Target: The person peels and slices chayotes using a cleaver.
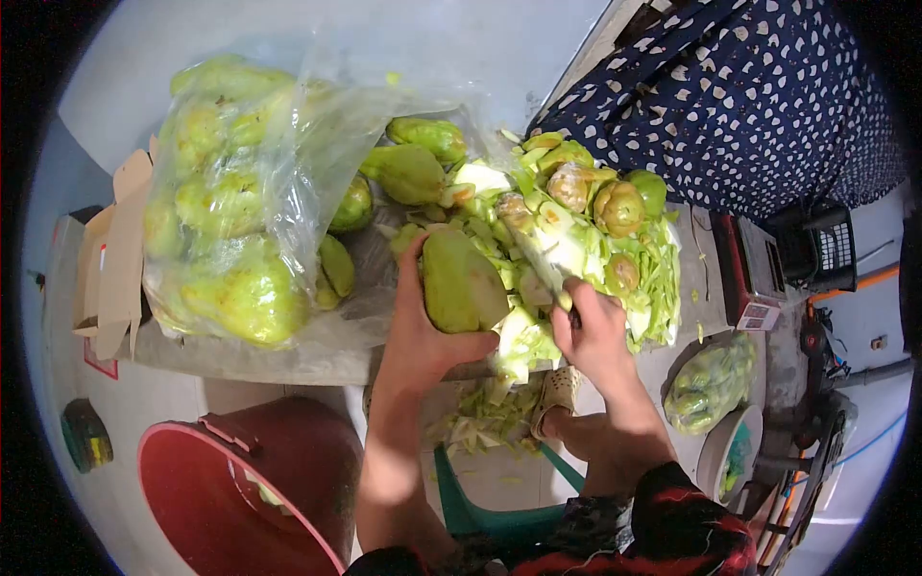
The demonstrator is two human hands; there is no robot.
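My left hand [415,336] is wrapped round a large green chayote [459,280], whose right end looks pale and cut. In my right hand [597,331] is a knife [540,259], its blade pointing up and left over a heap of green peelings [661,288]. The blade is apart from the held chayote. Whole chayotes [408,173] lie just beyond my left hand. Several brownish chayotes [619,208] rest on the peelings at the right. A clear plastic bag [230,202] full of chayotes stands at the left of the table.
Below the table's front edge [269,365] stand a red bin [216,480] and a green stool [504,523]. A cardboard box [120,245] is at the left. A scale [754,274] sits at the right end. Peelings [485,413] and another bag of chayotes [711,384] are on the floor.
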